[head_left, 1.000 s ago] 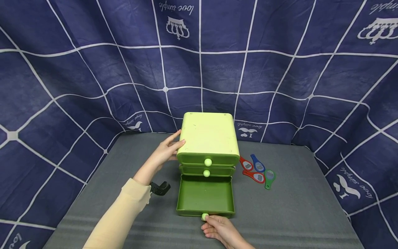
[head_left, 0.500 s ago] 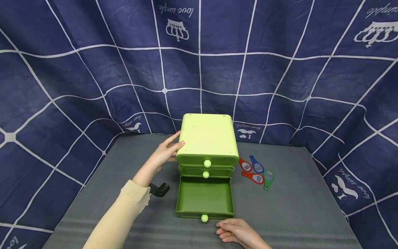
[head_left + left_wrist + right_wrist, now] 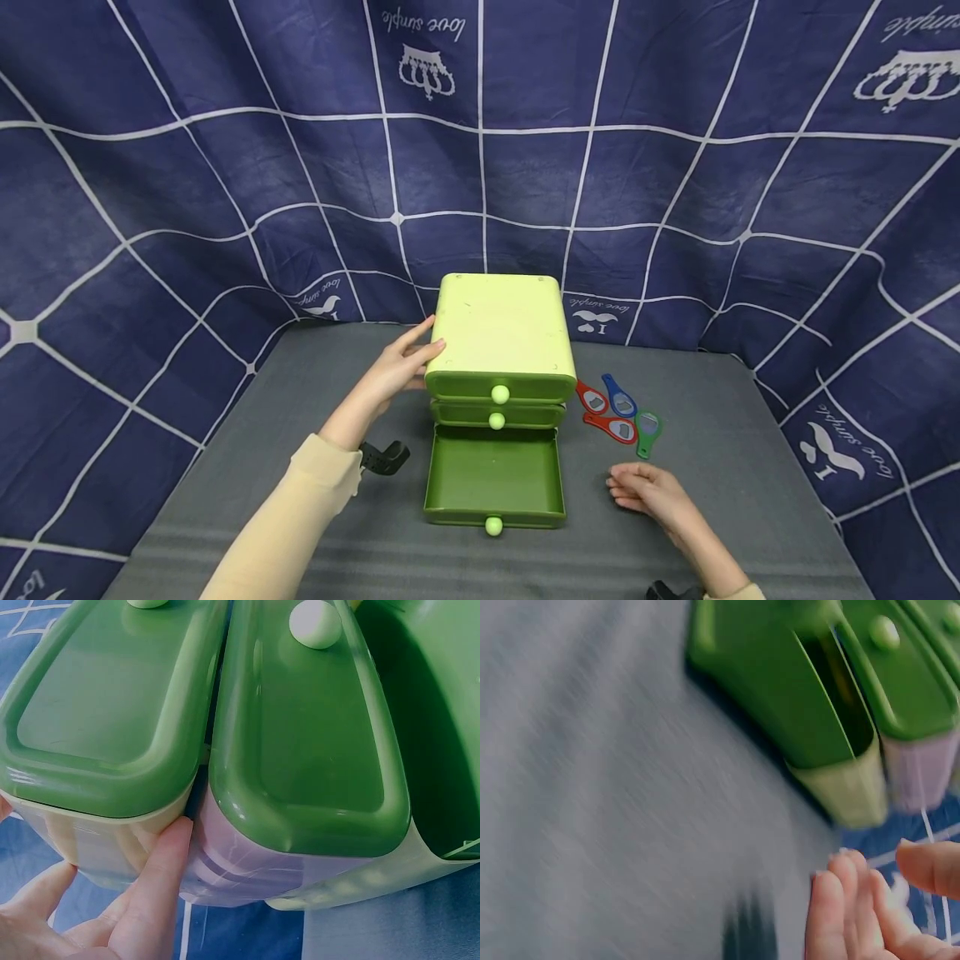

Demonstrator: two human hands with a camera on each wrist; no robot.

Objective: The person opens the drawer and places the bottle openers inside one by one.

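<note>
A small drawer cabinet [image 3: 504,325] with a pale yellow top stands mid-table. Its bottom drawer [image 3: 495,475] is pulled out, showing a bare green inside; the upper two drawers look closed. My left hand [image 3: 401,367] rests against the cabinet's left side, thumb near the top edge. In the left wrist view, its fingers [image 3: 157,885] lie straight along the side wall. To the right of the drawer, my right hand [image 3: 648,490] hovers with loosely bent fingers and holds nothing. Just beyond it lie red, blue and green [image 3: 648,432] paddle-shaped tools with greyish inserts.
Grey cloth covers the table [image 3: 720,500]. A blue curtain [image 3: 540,175] with white lines closes off the back and sides. The drawer's round knob [image 3: 493,526] juts toward the front. A black band [image 3: 385,457] hangs at the left wrist.
My right hand has let go of the bottom drawer's knob and moved right and away from me, toward the coloured tools. The left hand and the cabinet have stayed put.
</note>
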